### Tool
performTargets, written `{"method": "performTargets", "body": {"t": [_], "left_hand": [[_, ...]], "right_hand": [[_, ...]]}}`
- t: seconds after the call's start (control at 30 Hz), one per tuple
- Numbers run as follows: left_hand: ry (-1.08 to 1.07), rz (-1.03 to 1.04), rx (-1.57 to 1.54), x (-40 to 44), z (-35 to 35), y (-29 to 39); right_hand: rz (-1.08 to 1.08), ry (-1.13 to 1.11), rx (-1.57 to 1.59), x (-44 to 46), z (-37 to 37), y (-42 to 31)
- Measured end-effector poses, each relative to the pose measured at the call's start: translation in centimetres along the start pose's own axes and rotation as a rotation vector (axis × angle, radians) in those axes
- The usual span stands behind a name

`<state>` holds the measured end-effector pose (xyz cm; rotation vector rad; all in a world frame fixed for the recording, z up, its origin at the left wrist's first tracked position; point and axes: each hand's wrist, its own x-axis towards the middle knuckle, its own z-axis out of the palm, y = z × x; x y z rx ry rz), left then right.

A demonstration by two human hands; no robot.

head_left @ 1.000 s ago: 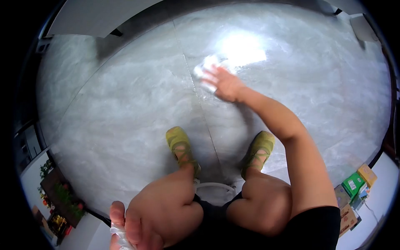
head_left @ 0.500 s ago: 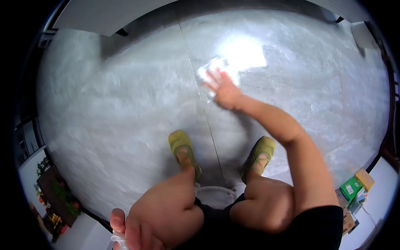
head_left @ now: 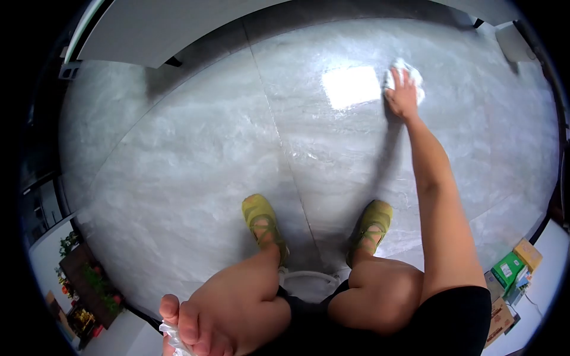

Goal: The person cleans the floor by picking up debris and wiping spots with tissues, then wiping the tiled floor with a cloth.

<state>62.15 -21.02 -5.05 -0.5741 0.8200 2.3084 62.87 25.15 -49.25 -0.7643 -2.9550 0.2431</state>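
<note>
Far forward and to the right, my right hand (head_left: 403, 95) lies with its fingers spread, pressing a white cloth or tissue (head_left: 419, 80) flat on the grey marbled floor (head_left: 196, 160). A bright square reflection shines on the floor just left of it. At the bottom left, beside my thigh, my left hand (head_left: 193, 332) is closed on a crumpled white, partly see-through wad (head_left: 173, 338); whether it is plastic or tissue I cannot tell.
My feet wear green shoes (head_left: 260, 219), planted apart on the floor. A white furniture panel (head_left: 148, 32) spans the upper left. Boxes (head_left: 506, 268) stand at the lower right, plants (head_left: 95, 282) at the lower left, and a pale bin-like object (head_left: 514, 43) at the upper right.
My right hand has swept to the right with the white cloth, from left of the bright reflection to its right side, and the arm is straighter. My left hand has barely moved.
</note>
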Motion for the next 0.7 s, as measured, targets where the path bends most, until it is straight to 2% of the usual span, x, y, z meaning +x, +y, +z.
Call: {"method": "performTargets", "body": {"t": [0.13, 0.2, 0.3, 0.33, 0.4, 0.5, 0.6, 0.67, 0.7], "left_hand": [[0.019, 0.002, -0.023, -0.3, -0.1, 0.2], [0.035, -0.006, -0.016, 0.0, 0.1, 0.0], [0.040, -0.023, 0.007, 0.5, 0.4, -0.1], [0.031, -0.016, 0.018, 0.8, 0.5, -0.2], [0.012, -0.002, 0.036, 1.3, 0.7, -0.6], [0.022, -0.027, 0.019, 2.0, 1.0, -0.7], [0.053, -0.029, 0.016, 1.9, 1.0, -0.4], [-0.108, -0.029, -0.027, 1.2, -1.4, 0.7], [-0.189, -0.031, -0.046, 0.8, -3.3, 1.7]], "right_hand": [[0.221, 0.060, -0.090, -0.8, 1.7, -0.6], [-0.071, 0.007, -0.013, -0.9, 0.3, -6.0], [-0.312, -0.079, 0.328, -1.3, 0.8, -16.3], [-0.382, -0.169, 0.301, -1.3, 1.1, -19.7], [-0.619, -0.195, 0.304, -1.1, 2.1, -24.3], [-0.721, -0.206, 0.326, 2.0, 3.5, -26.7], [-0.660, -0.166, 0.239, 5.5, 2.6, -23.5], [-0.396, 0.001, 0.250, 7.7, 3.5, -18.2], [-0.397, 0.003, 0.245, 8.1, 3.4, -18.3]]}}
